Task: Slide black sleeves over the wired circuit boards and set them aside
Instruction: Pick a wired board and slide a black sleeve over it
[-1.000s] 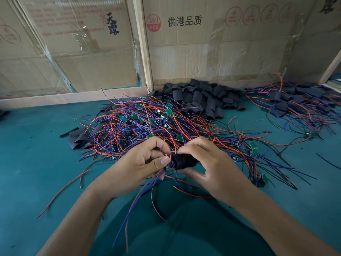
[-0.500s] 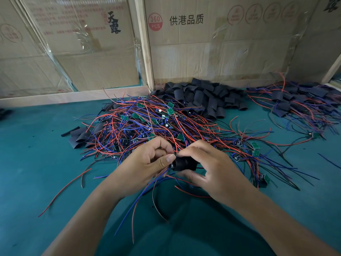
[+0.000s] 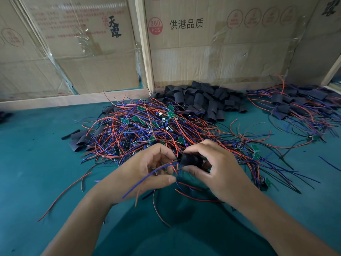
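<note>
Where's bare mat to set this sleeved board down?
Bare teal mat left of the tangled wire pile, and a narrow strip between the loose sleeve heap and finished pile. Centre is crowded.

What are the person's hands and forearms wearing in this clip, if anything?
Nothing visible. The left hand and right hand are bare, with no gloves, rings or watch in view. Both forearms are bare down to the frame's bottom edge; no sleeve shows.
</note>
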`<state>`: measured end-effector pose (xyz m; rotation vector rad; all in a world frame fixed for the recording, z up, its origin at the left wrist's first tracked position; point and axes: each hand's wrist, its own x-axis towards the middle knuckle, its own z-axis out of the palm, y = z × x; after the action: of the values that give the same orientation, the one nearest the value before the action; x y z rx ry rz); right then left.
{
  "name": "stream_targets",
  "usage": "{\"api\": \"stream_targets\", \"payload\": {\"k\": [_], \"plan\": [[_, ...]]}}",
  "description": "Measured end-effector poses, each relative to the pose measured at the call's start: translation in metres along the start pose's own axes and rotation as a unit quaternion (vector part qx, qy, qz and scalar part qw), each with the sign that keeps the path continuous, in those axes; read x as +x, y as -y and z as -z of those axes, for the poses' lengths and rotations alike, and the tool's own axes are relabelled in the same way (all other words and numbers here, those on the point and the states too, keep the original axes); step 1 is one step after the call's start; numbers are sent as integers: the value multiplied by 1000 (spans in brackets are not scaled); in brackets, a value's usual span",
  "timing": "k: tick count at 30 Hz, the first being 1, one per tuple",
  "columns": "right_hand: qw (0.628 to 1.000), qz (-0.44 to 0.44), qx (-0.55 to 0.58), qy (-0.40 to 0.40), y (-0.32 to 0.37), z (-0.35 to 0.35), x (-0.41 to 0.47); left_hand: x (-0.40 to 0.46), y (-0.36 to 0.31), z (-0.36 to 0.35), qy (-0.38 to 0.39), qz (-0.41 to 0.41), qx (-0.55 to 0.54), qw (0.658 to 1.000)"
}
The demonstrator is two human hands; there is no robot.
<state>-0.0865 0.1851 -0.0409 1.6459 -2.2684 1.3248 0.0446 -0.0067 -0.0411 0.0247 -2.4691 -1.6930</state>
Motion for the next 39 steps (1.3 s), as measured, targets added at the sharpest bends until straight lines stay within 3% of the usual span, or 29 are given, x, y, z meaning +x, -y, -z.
{"api": "stream_targets", "payload": {"k": [9,17,28,39], "plan": [[1000,-2,-5,-2,0,1,-1,1,-15,-11,-68,8,30,997],[999,4,-30,-11,4,-1,-4,0,-20,-17,-70,5,28,997],[989,35,-145,14,9,-4,-5,-1,-23,-18,-73,23,43,996],[989,26,-143,39,7,-2,-5,1,-24,-25,-97,30,79,992]]}}
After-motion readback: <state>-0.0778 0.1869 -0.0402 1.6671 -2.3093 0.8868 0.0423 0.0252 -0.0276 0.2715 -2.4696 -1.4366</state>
